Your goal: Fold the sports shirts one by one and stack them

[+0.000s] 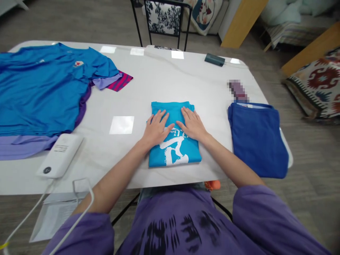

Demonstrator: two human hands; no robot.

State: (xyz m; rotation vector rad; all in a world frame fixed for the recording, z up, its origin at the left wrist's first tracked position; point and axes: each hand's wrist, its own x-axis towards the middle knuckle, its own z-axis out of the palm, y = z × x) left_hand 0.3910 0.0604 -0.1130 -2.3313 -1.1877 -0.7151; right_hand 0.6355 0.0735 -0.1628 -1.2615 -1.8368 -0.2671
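A bright blue T-shirt (156, 156), folded into a neat rectangle with white lettering on top, lies flat near the front edge of the table. My left hand (157, 129) rests palm down on its left part, fingers spread. On the right part lies my right hand (193, 124), also flat with the fingers apart. Neither hand grips the cloth; both press or rest on its upper half. Part of the lettering is hidden under my hands.
Spread shirts (45, 92) lie stacked on the left of the white table (143, 78). Dark blue folded cloth (257, 141) hangs slightly over the right edge. A white device (62, 154) with a cable stands front left, a dark green case (214, 60) far right. Behind is a chair (164, 17).
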